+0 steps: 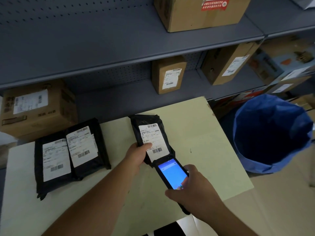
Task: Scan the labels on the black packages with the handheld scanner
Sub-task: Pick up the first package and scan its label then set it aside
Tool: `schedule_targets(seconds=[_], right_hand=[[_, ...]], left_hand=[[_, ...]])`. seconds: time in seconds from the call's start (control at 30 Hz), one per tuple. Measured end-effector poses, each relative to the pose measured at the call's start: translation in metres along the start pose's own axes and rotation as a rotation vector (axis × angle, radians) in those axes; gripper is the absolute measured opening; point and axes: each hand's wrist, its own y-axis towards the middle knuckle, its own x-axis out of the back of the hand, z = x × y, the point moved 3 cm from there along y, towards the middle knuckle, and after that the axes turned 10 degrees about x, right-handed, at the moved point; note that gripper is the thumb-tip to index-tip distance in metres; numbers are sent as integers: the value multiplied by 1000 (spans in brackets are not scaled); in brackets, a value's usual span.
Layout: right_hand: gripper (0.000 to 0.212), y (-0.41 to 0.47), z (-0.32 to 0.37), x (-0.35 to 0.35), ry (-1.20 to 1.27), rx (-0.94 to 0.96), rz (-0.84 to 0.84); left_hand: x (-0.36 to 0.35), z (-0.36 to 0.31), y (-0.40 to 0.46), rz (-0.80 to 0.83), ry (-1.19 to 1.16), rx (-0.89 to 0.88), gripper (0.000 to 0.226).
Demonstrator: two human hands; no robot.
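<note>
Nearest the camera, the right hand [196, 189] was wrapped around the lower body of the handheld scanner [172, 176], fingers curled under it and the thumb laid over the lit blue screen. Its top edge pointed at, and seemed almost to touch, the near end of a black package [150, 132]; the overlap made it hard to say whether they met. The left hand [139, 155] gripped that package by its near left edge, thumb pressed on the white label [153, 140] just above the lower barcode. This package lay on the pale table [196, 133], its far end close to the table's back edge.

Two more black packages [68, 154] lay side by side and touching on the left part of the table, well apart from the held one, each with a white label facing up. A cardboard box [37, 109] sat behind them. Grey shelves [102, 53] behind the table carried several other boxes. To the right of the table stood a bin lined with a blue bag [271, 133].
</note>
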Motion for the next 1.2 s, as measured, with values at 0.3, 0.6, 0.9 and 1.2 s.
schedule_targets(seconds=[0.3, 0.6, 0.9, 1.2], right_hand=[[83, 16, -23, 9, 68, -48, 28], [85, 33, -38, 16, 27, -60, 37], [83, 37, -42, 15, 31, -36, -9], [77, 31, -28, -7, 44, 17, -7]], left_hand=[[-48, -18, 33, -10, 49, 43, 37], [-76, -38, 48, -98, 122, 6, 37], [-84, -51, 54, -11, 192, -30, 55], [-47, -40, 34, -16, 297, -36, 75]])
